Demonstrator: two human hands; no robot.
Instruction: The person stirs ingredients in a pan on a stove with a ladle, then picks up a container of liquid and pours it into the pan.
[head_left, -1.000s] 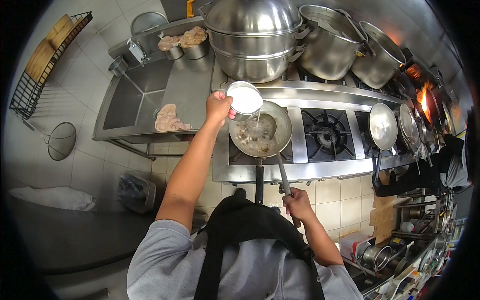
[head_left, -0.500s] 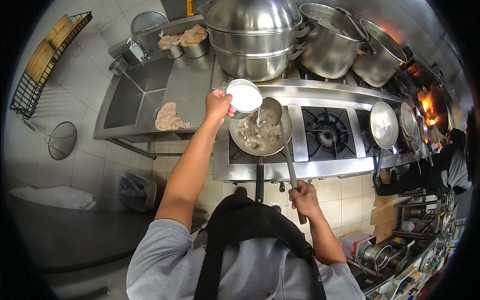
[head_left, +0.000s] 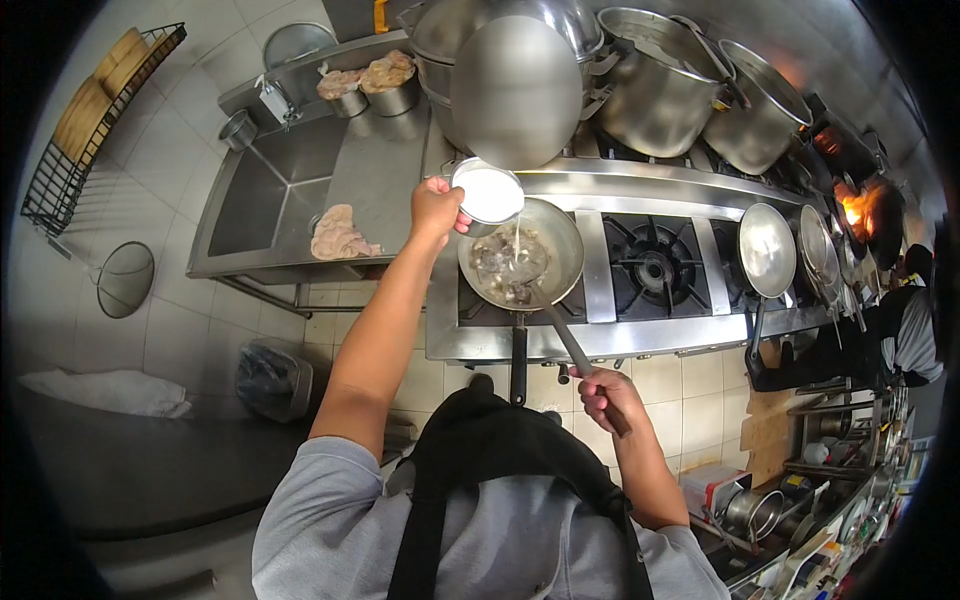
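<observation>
My left hand (head_left: 438, 212) is closed on the rim of a small metal bowl (head_left: 487, 192) of white liquid. It tips the bowl over the frying pan (head_left: 567, 243), and a thin white stream falls into the pan. Greyish-brown pieces of food (head_left: 492, 262) lie in liquid there; I cannot tell their kind. My right hand (head_left: 608, 398) is wrapped round the handle of a long ladle (head_left: 568, 338). The ladle's head sits among the food, partly hidden. The pan rests on the stove, its black handle pointing toward me.
Behind the pan stands a large steamer pot (head_left: 438, 85), partly covered by a grey blur. Tall pots (head_left: 655, 100) line the back right. A bare burner (head_left: 655, 264) and another pan (head_left: 767, 250) are rightward, with flames (head_left: 857, 208) and a person (head_left: 850, 345) beyond. Raw meat (head_left: 343, 233) lies by the sink (head_left: 265, 205).
The ladle's head has moved from the pan's far right side down toward the near middle of the food. My right hand has turned slightly. The bowl stays nearly still, still pouring.
</observation>
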